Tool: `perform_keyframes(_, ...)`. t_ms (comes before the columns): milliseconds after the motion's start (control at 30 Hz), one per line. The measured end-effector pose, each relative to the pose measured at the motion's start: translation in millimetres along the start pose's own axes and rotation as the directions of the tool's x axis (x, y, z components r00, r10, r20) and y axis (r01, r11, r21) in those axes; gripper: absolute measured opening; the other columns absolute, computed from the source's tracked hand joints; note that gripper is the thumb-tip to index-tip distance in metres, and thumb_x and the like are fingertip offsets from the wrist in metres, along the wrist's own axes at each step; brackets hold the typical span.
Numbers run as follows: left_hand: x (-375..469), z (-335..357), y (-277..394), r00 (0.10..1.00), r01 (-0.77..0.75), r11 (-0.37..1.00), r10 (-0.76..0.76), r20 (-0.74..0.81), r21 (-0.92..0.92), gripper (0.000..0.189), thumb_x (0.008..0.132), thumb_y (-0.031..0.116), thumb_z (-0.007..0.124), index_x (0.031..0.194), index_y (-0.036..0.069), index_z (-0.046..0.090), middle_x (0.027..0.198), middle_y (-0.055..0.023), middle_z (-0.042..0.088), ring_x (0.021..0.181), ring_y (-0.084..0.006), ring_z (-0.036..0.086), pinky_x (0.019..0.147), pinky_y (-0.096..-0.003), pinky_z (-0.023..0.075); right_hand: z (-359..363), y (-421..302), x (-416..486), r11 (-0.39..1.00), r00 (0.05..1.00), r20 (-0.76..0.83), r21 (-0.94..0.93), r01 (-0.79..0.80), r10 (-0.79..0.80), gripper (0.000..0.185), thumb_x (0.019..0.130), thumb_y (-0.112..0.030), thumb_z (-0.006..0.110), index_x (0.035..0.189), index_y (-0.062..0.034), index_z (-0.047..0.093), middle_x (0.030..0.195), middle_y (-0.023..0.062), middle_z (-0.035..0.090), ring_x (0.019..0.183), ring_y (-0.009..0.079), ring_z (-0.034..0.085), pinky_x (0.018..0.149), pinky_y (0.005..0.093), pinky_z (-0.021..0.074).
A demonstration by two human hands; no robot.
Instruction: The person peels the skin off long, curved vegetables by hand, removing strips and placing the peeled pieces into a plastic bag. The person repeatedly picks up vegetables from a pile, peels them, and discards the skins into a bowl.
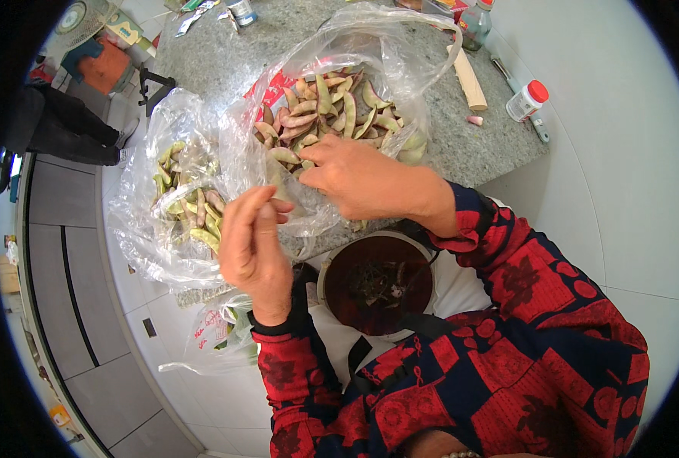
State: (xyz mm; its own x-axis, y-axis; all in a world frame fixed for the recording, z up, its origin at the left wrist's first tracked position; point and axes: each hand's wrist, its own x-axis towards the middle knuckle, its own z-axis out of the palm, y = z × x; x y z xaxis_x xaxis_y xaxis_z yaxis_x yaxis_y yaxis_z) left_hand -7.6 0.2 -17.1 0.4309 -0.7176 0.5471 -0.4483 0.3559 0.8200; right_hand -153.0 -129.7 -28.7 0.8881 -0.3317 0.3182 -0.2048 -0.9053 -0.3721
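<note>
My right hand [358, 178] reaches into a large clear plastic bag [351, 34] at the table's near side. Its thumb and index finger touch a heap of flat, purple-green bean pods [316, 109]; whether they grip one is hidden. My left hand [256, 246] is raised just left of it, fingers half bent, with nothing visible in it. Beside that hand lies a second clear plastic bag [136, 240] holding greener bean pods [202, 220]. Below the table edge, between my legs, stands a round dark-red container [345, 312] with stringy scraps [376, 280] at its bottom.
On the speckled stone table [499, 143] lie a wooden stick [468, 80], a garlic clove [475, 120], a red-capped white bottle [527, 101] and a long-handled tool [537, 123]. A glass bottle [477, 26] stands behind. A person's dark-trousered legs [76, 126] are at left, near a fan [79, 23].
</note>
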Motion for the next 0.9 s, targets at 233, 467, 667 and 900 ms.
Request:
perform_keyframes(233, -2, 11, -9, 0.991, 0.025, 0.999, -0.029, 0.131, 0.031, 0.016, 0.092, -0.009, 0.058, 0.105, -0.005, 0.067, 0.102, -0.0135, 0.066, 0.077, -0.0175, 0.067, 0.068, -0.0274, 0.0530, 22, 4, 8, 0.998, 0.993, -0.114, 0.055, -0.016, 0.022, 0.018, 0.065, -0.001, 0.063, 0.082, 0.0038, 0.066, 0.092, 0.0213, 0.062, 0.091, 0.0389, 0.059, 0.082, 0.0452, 0.0483)
perform_keyframes(467, -3, 8, -15, 0.988, 0.021, 0.999, -0.027, 0.153, 0.042, 0.022, 0.090, -0.011, 0.057, 0.109, -0.004, 0.066, 0.108, -0.0141, 0.064, 0.082, -0.0190, 0.067, 0.073, -0.0296, 0.0566, 19, 5, 10, 0.983, 0.986, -0.065, 0.117, -0.143, 0.151, 0.016, 0.078, -0.002, 0.060, 0.093, 0.0041, 0.062, 0.097, 0.0195, 0.060, 0.096, 0.0392, 0.057, 0.083, 0.0451, 0.0472)
perform_keyframes(667, -1, 7, -13, 0.994, -0.037, 0.985, 0.018, 0.111, 0.166, 0.037, 0.088, -0.010, 0.057, 0.124, -0.003, 0.060, 0.127, -0.0178, 0.058, 0.083, -0.0182, 0.067, 0.071, -0.0279, 0.0552, -19, -11, 1, 0.997, 0.964, -0.260, -0.029, -0.065, 0.056, 0.009, 0.075, -0.001, 0.060, 0.083, 0.0023, 0.062, 0.086, 0.0180, 0.059, 0.086, 0.0359, 0.059, 0.076, 0.0431, 0.0492)
perform_keyframes(900, -1, 8, -10, 0.993, -0.025, 0.982, 0.002, 0.122, 0.186, 0.055, 0.089, -0.004, 0.063, 0.142, -0.001, 0.046, 0.140, -0.0197, 0.051, 0.083, -0.0168, 0.067, 0.066, -0.0260, 0.0524, -56, -45, -12, 1.000, 0.958, -0.284, -0.015, 0.025, -0.028, 0.005, 0.074, -0.002, 0.061, 0.077, 0.0011, 0.057, 0.081, 0.0162, 0.057, 0.080, 0.0341, 0.056, 0.071, 0.0423, 0.0472)
